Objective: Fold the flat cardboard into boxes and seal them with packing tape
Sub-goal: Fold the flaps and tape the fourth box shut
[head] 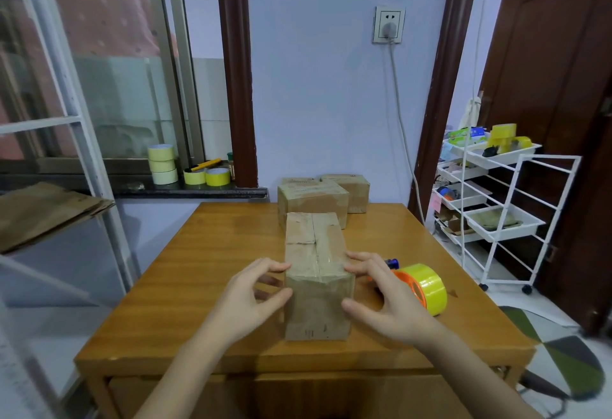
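A folded brown cardboard box [316, 273] stands on the wooden table [198, 273], its top flaps closed and clear tape along the middle seam. My left hand [251, 293] touches its left side with fingertips at the top edge and thumb at the near corner. My right hand [384, 296] mirrors it on the right side. Both hands have fingers spread and press the box between them. A yellow tape roll on an orange dispenser [422, 288] lies just right of my right hand.
Two sealed boxes [313, 198] [352, 192] stand at the table's far edge. Several tape rolls [162, 168] sit on the windowsill at left. Flat cardboard [43, 213] lies on a shelf at far left. A white wire cart [496, 206] stands at right.
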`<state>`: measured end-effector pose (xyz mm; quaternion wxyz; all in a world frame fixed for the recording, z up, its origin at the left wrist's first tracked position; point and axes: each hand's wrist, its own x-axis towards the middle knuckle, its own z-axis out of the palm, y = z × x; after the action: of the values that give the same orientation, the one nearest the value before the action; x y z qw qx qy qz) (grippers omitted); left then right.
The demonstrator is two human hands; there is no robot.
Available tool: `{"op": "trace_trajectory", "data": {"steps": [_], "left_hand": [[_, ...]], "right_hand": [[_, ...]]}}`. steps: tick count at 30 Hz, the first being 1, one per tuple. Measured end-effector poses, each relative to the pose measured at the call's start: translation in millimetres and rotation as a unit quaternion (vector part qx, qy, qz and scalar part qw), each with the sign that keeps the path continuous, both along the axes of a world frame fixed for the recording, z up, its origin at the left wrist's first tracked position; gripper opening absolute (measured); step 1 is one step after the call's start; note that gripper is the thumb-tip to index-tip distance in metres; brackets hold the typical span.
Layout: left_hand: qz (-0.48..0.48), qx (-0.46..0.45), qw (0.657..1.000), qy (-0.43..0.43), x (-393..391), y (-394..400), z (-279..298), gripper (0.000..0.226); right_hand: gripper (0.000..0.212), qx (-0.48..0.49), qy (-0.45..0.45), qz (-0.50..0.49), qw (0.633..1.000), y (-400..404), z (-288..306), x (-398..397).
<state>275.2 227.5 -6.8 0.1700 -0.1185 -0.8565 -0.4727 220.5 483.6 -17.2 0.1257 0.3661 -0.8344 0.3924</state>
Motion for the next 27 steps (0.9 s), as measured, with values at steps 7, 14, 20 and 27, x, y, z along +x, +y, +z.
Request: {"op": "trace_trajectory", "data": {"steps": [7, 14, 20, 27], "left_hand": [[0.124, -0.218, 0.968, 0.019, -4, 26, 30, 0.030], [0.130, -0.300, 0.941, 0.089, -7, 19, -3, 0.060], [0.157, -0.267, 0.940, 0.143, -5, 25, -20, 0.046], [0.200, -0.303, 0.929, 0.072, -4, 41, -3, 0.062]], "right_hand": [[0.030, 0.071, 0.049, -0.139, 0.986, -27, 34, 0], [0.033, -0.020, 0.166, -0.146, 0.975, -29, -20, -3], [0.032, -0.057, 0.110, -0.125, 0.984, -30, -28, 4], [0.054, -0.037, 0.149, -0.210, 0.966, -48, -19, 3]]}}
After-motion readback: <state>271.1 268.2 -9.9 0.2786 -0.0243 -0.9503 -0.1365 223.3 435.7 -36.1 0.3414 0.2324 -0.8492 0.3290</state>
